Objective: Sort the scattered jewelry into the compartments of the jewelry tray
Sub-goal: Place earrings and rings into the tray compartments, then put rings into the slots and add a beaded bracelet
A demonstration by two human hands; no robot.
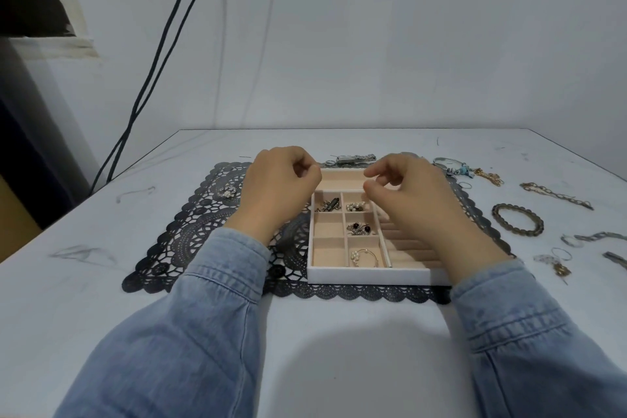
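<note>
Pink-lined jewelry tray (369, 276) on lace mat (190, 231), part filled. Your left hand (278, 187) & right hand (414, 193) over it, fingers curled; contents: can't tell. Mid-sort, prob. Next: bracelet (517, 219) at right, needs fine pinch.

A plain workroom. A scuffed white bench (339, 332) stands against a bare wall (373, 44), with black cables (135, 108) hanging behind its left corner.

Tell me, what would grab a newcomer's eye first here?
The left hand and right hand, in denim sleeves, hover over a white jewelry tray on a black lace mat. Some small compartments hold pieces already; more jewelry, like a beaded bracelet, lies scattered on the table to the right.
</note>
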